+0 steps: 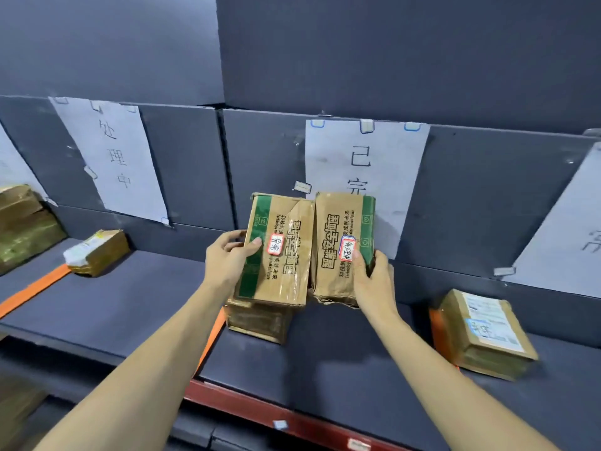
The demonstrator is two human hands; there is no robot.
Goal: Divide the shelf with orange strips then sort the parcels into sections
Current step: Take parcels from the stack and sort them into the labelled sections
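My left hand grips the left side of a brown cardboard parcel with a green band, held tilted above another brown parcel that lies on the dark shelf. My right hand holds a second green-banded parcel by its lower right edge. The two held parcels touch side by side. Each carries a small red-rimmed handwritten sticker. An orange strip runs front to back under my left forearm. Another orange strip lies at the left, and a third shows beside the right parcel.
Paper signs with handwritten characters hang on the back wall. A small parcel sits at the left, stacked parcels at the far left, and a labelled parcel at the right. The shelf's red front rail runs below.
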